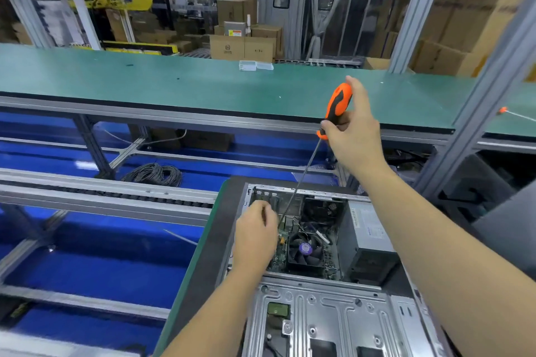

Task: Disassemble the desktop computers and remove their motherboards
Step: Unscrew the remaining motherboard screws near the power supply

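An open desktop computer case [324,319] lies on its side on the bench in front of me. Inside it I see the green motherboard [280,253], a black CPU fan [304,251] and a grey power supply [367,238]. My right hand [352,132] grips the orange-and-black handle of a long screwdriver [338,104], whose thin shaft slants down into the case. My left hand [255,233] is inside the case at the shaft's tip, fingers curled; what they hold is hidden.
A long green workbench [174,81] runs across the back with small clear plastic boxes [255,66] on it. An aluminium frame post [475,113] rises at the right. Conveyor rails [101,197], a coil of cable [153,174] and blue flooring lie at the left. Cardboard boxes [240,46] stand behind.
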{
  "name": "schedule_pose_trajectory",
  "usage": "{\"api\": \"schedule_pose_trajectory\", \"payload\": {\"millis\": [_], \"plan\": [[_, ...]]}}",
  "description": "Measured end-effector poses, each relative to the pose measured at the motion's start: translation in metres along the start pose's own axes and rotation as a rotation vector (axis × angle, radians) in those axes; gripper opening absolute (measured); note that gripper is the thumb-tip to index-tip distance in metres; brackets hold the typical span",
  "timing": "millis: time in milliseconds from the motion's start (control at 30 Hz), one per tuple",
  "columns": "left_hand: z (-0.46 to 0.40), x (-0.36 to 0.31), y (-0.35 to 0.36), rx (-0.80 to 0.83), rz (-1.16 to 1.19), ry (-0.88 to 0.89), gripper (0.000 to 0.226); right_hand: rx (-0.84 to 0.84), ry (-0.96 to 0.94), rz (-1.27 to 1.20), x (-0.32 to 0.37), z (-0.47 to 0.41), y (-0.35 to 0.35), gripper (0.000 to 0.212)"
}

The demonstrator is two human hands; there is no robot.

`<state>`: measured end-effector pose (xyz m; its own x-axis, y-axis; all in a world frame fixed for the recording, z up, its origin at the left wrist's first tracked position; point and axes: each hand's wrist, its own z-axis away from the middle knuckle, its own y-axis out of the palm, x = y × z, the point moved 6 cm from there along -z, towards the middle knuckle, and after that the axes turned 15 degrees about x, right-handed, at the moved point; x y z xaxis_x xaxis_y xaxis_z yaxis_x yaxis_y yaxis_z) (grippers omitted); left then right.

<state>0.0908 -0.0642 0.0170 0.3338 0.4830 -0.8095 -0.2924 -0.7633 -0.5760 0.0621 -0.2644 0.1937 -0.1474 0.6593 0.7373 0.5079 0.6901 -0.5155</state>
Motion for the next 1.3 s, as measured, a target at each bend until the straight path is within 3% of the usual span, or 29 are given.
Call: {"api": "schedule_pose_trajectory", "payload": {"millis": [133,200,433,500,633,833,967,1033,1133,1200,1300], "plan": [[-0.006,0.032,0.043,-0.019,0.721,-0.601,0.033,-0.039,-0.003,-0.011,0.010,-0.004,-0.044,0.077],[-0.003,0.040,0.062,-0.003,0.911,-0.749,0.039,-0.053,-0.010,-0.024,0.017,-0.007,-0.065,0.077],[-0.006,-0.022,0.111,0.317,1.149,-0.767,0.058,-0.103,0.030,-0.072,0.020,-0.004,-0.112,0.076],[0.000,-0.037,0.122,0.386,1.255,-0.744,0.054,-0.110,0.038,-0.047,0.018,-0.001,-0.119,0.076],[0.006,-0.045,0.132,0.344,1.327,-0.743,0.048,-0.109,0.050,0.015,0.012,0.007,-0.128,0.082],[0.008,-0.032,0.140,0.221,1.411,-0.858,0.036,-0.243,0.051,0.038,0.001,0.010,-0.177,0.081],[0.004,-0.033,0.135,0.210,1.265,-0.792,0.029,-0.277,0.204,0.052,-0.052,0.020,-0.207,0.069],[0.004,-0.035,0.128,0.219,0.950,-0.673,0.029,-0.289,0.294,0.076,-0.092,0.031,-0.213,0.061],[0.009,-0.055,0.124,0.263,0.184,-0.374,0.044,-0.254,0.371,0.063,-0.155,0.051,-0.203,0.033],[0.020,-0.066,0.136,0.271,-0.032,-0.235,0.052,-0.201,0.458,0.049,-0.197,0.070,-0.182,0.027],[0.031,-0.068,0.156,0.334,-0.243,-0.178,0.047,-0.097,0.562,-0.008,-0.246,0.102,-0.139,0.029]]}}
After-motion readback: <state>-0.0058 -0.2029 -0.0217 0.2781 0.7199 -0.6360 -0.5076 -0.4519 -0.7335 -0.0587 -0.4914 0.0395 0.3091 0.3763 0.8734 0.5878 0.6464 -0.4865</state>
